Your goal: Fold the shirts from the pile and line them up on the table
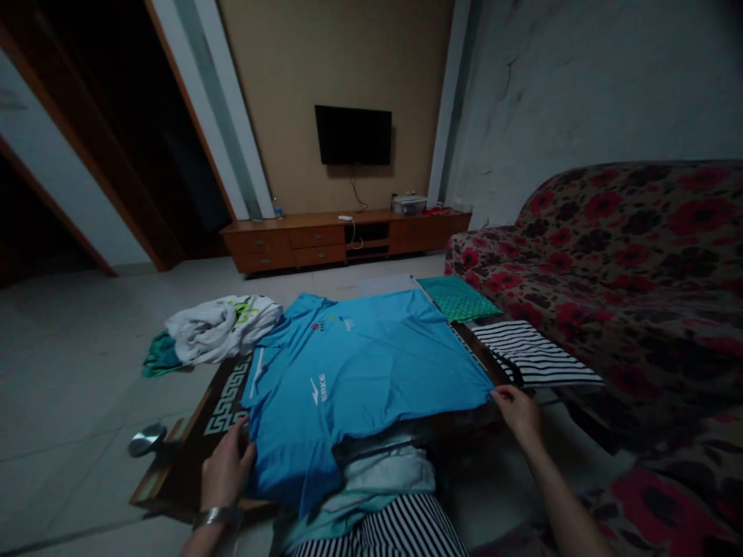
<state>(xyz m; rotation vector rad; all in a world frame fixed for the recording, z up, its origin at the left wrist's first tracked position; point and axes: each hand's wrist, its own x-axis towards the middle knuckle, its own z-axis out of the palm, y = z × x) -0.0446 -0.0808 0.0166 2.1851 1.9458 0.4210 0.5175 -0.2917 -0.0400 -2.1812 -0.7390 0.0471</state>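
Note:
A blue T-shirt (pixel 383 363) with white ERKE lettering lies spread across a dark low table, its collar side to the left. Part of its near edge hangs over the table's front. My left hand (pixel 226 464), with a metal band on the wrist, has its fingers closed on the shirt's near left edge by the sleeve. At the near right corner, my right hand (pixel 519 414) pinches the hem between thumb and fingers. The left fingertips are partly hidden.
Rumpled white clothes (pixel 224 329) lie at the table's far left. A folded green cloth (pixel 458 298) and a black-and-white striped garment (pixel 534 353) rest on the right. A floral sofa (pixel 627 232) stands beyond them. A small metallic round object (pixel 147 439) is by the left corner.

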